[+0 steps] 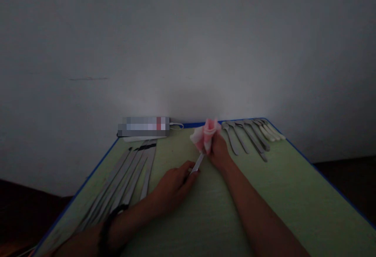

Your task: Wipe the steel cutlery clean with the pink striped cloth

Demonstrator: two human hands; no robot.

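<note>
Near the middle of the table, my left hand [176,186] is closed around the lower end of a piece of metal cutlery [197,163]. Its flat handle slants up and away, and a pink and white cloth [207,134] covers the far end, so I cannot tell its kind. My right hand [217,150] grips the cloth, pressed around the cutlery. To the left, close to my left forearm, several long flat metal utensils [126,180] lie side by side, some dark at the far end. Several metal spoons [233,139] lie in a row beyond my right hand.
The light green table [282,206] has a blue edge and stands against a grey wall [188,45]. At the back left is a box-like object [143,127], blurred out, with a white cord loop [178,125]. Several white-handled utensils [268,133] lie at the back right.
</note>
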